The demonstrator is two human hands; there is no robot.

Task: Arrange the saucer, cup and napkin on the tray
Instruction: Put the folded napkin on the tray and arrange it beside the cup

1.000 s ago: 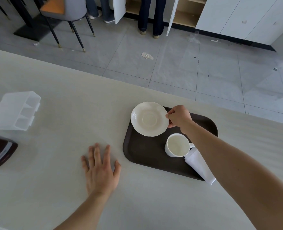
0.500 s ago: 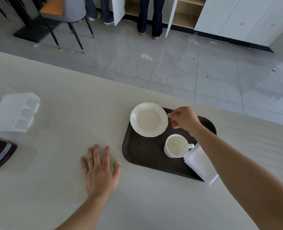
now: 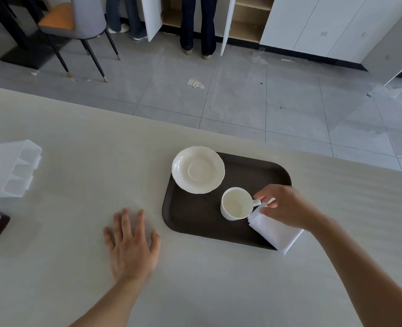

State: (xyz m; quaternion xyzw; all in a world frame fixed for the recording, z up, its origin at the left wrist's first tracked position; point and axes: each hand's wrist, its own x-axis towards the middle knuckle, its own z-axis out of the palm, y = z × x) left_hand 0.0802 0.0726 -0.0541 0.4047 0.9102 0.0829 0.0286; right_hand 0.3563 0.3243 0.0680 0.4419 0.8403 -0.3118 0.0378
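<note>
Cup (image 3: 236, 204) handle at right hand (image 3: 287, 206), tray (image 3: 195, 223)

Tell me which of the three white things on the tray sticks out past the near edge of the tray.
The folded napkin: its near corner hangs over the tray rim onto the table. The cup sits fully inside.

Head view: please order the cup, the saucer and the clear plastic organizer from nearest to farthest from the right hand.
1. Cup: at the right hand's fingertips, on the tray.
2. Saucer: on the tray's far left corner.
3. Clear plastic organizer: far left on the table.
</note>
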